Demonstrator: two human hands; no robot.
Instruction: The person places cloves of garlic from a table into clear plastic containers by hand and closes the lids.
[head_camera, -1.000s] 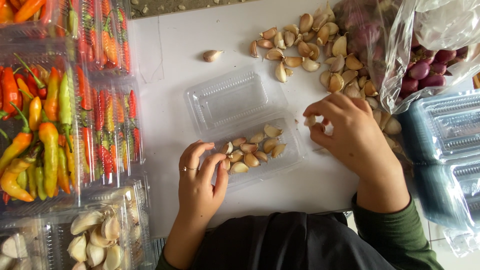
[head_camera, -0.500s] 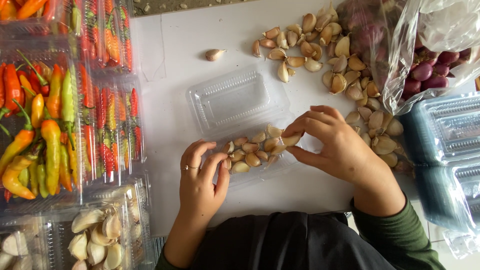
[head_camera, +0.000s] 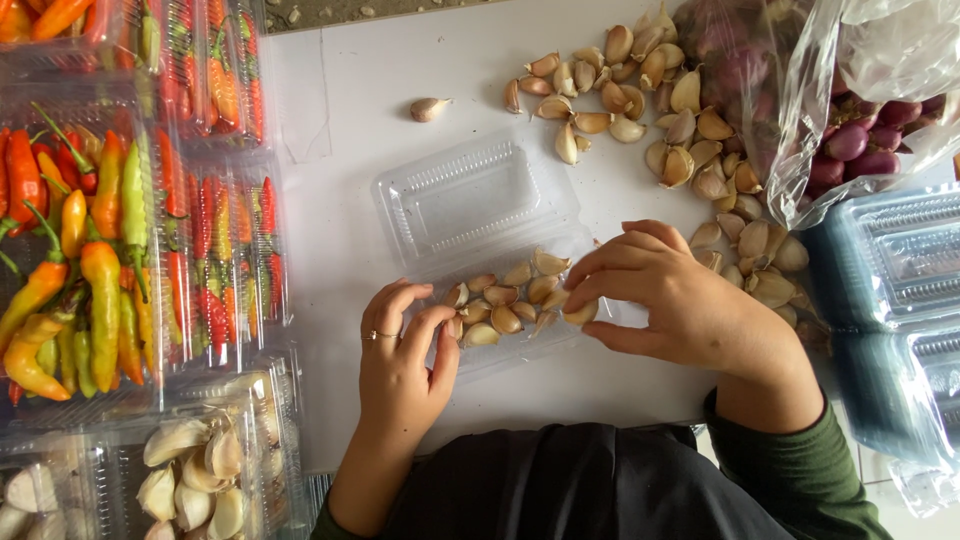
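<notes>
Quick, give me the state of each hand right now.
Left hand: curled fingers resting on the clear clamshell box, gripping nothing.
Right hand: fingertips pinching a garlic clove over the box.

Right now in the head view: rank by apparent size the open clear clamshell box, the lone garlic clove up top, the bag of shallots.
1. bag of shallots, partly cut off by the frame, so likely bigger than it shows
2. open clear clamshell box, not far behind; its lower half is partly covered by the hands
3. lone garlic clove, by far the smallest

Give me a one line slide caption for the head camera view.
Right hand places garlic cloves into an open clear clamshell box while the left hand steadies it.
</notes>
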